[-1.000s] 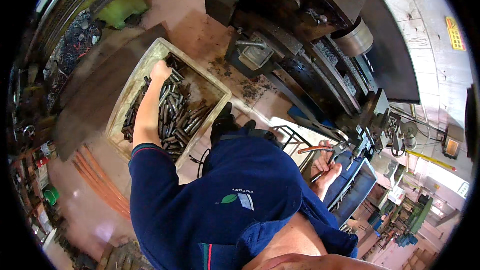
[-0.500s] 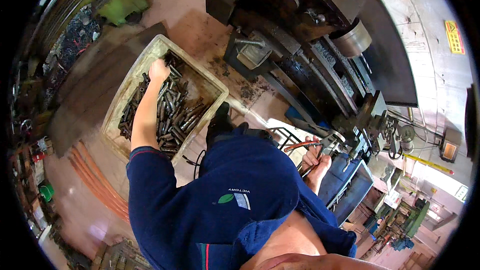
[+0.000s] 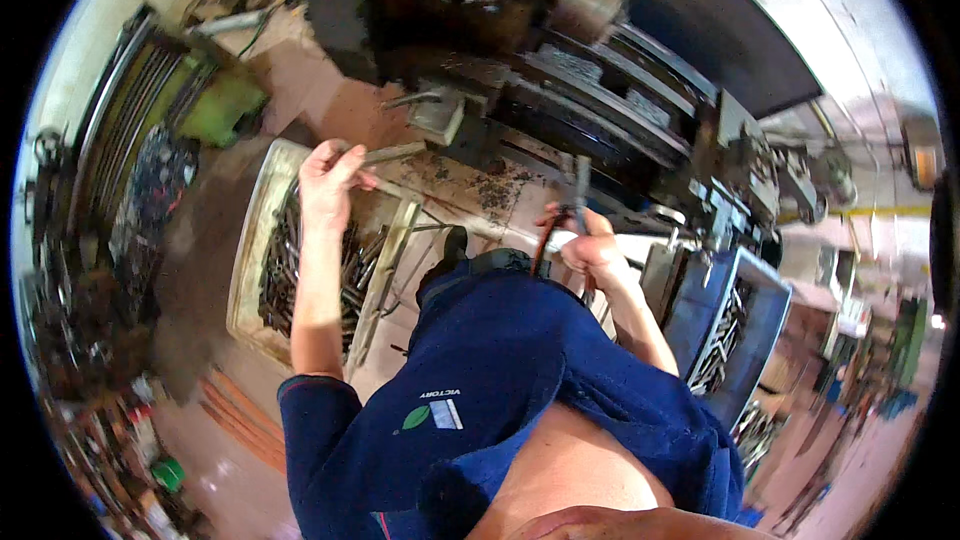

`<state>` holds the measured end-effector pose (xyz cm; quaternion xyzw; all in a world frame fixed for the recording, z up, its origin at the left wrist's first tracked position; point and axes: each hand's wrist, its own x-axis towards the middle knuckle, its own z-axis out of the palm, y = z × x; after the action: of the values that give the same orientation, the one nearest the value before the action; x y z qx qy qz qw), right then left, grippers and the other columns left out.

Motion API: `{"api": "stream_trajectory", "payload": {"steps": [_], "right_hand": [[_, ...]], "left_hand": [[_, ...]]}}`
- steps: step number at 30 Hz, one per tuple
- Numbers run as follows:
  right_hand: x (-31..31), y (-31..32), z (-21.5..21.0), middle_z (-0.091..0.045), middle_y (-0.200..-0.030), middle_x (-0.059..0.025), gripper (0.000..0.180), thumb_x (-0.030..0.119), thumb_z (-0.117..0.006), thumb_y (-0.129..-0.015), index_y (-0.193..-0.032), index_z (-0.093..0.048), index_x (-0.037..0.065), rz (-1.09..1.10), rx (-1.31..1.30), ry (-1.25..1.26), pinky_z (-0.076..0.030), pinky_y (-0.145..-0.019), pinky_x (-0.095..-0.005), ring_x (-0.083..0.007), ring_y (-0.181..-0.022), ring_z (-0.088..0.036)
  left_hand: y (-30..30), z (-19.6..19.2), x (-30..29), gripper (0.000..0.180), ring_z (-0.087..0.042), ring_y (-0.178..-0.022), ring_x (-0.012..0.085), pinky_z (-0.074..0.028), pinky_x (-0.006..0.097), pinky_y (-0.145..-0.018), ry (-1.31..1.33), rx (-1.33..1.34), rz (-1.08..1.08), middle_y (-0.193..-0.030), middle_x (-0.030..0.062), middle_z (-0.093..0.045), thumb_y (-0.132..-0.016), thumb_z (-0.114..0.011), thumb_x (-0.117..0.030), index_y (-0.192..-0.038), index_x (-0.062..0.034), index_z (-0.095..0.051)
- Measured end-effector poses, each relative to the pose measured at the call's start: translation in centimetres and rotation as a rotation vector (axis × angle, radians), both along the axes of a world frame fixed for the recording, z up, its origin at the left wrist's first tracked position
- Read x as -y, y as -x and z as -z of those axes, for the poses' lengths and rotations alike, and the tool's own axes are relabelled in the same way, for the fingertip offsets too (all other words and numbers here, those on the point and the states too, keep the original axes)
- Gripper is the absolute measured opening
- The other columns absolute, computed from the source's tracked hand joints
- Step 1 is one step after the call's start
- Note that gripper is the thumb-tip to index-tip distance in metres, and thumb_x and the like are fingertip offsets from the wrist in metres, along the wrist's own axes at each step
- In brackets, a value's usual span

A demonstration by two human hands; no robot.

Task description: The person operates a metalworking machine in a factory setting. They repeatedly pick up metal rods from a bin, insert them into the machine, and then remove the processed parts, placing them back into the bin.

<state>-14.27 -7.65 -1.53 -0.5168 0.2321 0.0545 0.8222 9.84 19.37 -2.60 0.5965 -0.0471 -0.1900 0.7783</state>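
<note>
My left hand [image 3: 328, 178] is raised over the far end of a pale plastic crate [image 3: 245, 265], its fingers closed on a short metal rod [image 3: 398, 152] that points to the right. Inside the crate lie many dark metal rods [image 3: 283, 270]. My right hand [image 3: 592, 248] is closed around red-handled pliers [image 3: 547, 243] in front of my body, with the grey jaws upward. Motion blurs the pliers, and I cannot tell whether the jaws grip anything.
A large dark machine [image 3: 650, 105] stands ahead, with a small metal box [image 3: 437, 118] on its near left side. At right, a blue crate [image 3: 768, 285] holds metal rods. Orange-brown bars [image 3: 240, 418] lie on the floor at left, and a green machine [image 3: 225, 105] stands beyond.
My left hand has come up out of the rods holding one. My right hand has moved left with the pliers, away from the machine. The view has shifted.
</note>
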Motion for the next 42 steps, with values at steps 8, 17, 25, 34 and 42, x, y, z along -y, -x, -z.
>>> {"api": "stream_trajectory", "payload": {"steps": [8,17,25,34,42], "right_hand": [[-0.6,-0.2,-0.9,-0.053,-0.089,-0.0029,0.059,0.032,-0.061,-0.052,-0.101,-0.053,0.000,-0.137,-0.025,0.244,-0.038,-0.069,-0.0230,-0.0124,-0.079,-0.049],[-0.4,1.4,-1.6,-0.053,-0.083,-0.0038,0.052,0.019,-0.056,-0.056,-0.103,-0.050,-0.002,0.023,-0.100,0.384,-0.038,-0.065,-0.0261,-0.0133,-0.075,-0.048],[-1.4,1.0,-1.7,-0.054,-0.073,-0.0232,0.037,0.018,-0.058,-0.060,-0.087,-0.047,-0.005,0.179,-0.212,0.657,-0.042,-0.064,-0.0415,-0.0362,-0.070,-0.056],[-1.5,-0.5,0.4,-0.052,-0.072,-0.0029,0.023,0.010,-0.056,-0.063,-0.084,-0.050,0.003,0.367,-0.197,0.435,-0.039,-0.062,-0.0262,-0.0138,-0.068,-0.049],[1.5,-3.1,2.0,-0.051,-0.073,-0.0005,0.020,-0.003,-0.052,-0.070,-0.087,-0.052,0.005,0.787,-0.106,0.436,-0.040,-0.061,-0.0239,-0.0102,-0.068,-0.048]], "left_hand": [[6.5,-3.9,13.3,0.010,-0.060,-0.059,0.0137,-0.050,0.025,-0.056,0.076,0.189,0.241,-0.070,0.0071,-0.062,-0.081,-0.066,-0.004,-0.081,0.0039,-0.060],[9.5,-2.8,16.4,0.009,-0.061,-0.062,0.0114,-0.049,0.021,-0.057,-0.029,0.248,0.437,-0.073,0.0058,-0.062,-0.081,-0.065,-0.001,-0.084,0.0045,-0.058],[8.5,-1.5,17.7,0.012,-0.061,-0.062,0.0125,-0.048,0.022,-0.058,-0.041,0.192,0.576,-0.074,0.0060,-0.061,-0.082,-0.064,-0.004,-0.088,0.0043,-0.057],[5.1,1.4,17.3,0.024,-0.062,-0.071,0.0142,-0.049,0.025,-0.065,-0.065,0.107,0.711,-0.081,0.0068,-0.063,-0.088,-0.059,-0.017,-0.102,0.0013,-0.054],[10.8,5.3,16.8,0.065,-0.050,-0.112,0.0206,-0.041,0.032,-0.093,0.091,-0.127,1.284,-0.122,0.0173,-0.049,-0.079,-0.071,-0.020,-0.127,0.0071,-0.036]]}}
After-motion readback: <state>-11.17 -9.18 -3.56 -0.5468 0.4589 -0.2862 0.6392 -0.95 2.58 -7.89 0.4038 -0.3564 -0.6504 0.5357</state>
